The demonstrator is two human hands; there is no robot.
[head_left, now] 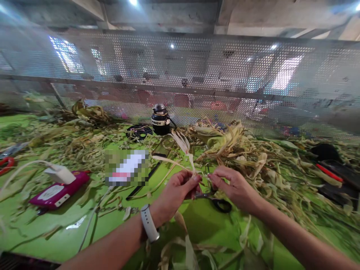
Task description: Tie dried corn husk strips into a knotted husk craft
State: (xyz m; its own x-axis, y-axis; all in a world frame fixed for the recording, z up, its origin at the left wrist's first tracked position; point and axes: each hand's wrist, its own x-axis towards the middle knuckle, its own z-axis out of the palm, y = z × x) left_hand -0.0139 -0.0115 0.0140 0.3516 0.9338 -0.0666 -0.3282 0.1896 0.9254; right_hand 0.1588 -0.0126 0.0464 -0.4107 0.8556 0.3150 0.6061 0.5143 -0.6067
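In the head view my left hand (181, 189), with a pale watch strap on its wrist, pinches a dried corn husk piece (182, 142). Its shredded end fans upward, and a thin husk strip trails off to the left. Close by on the right, my right hand (230, 183) has its thumb and fingers pressed together. Whatever lies between those fingertips is too small to make out. Black-handled scissors (222, 205) lie on the green table (202, 219) just below both hands. Loose husk strips (188, 243) are spread nearer to me.
A magenta power strip (59, 189) with a white charger (59, 173) sits left, near a blurred-out phone (128, 168). Behind stand a black jar-like bottle (160, 120) and a black round object (139, 132). Husk heaps (219, 138) line a perforated metal screen (180, 63). Red-handled scissors (7, 165) lie far left.
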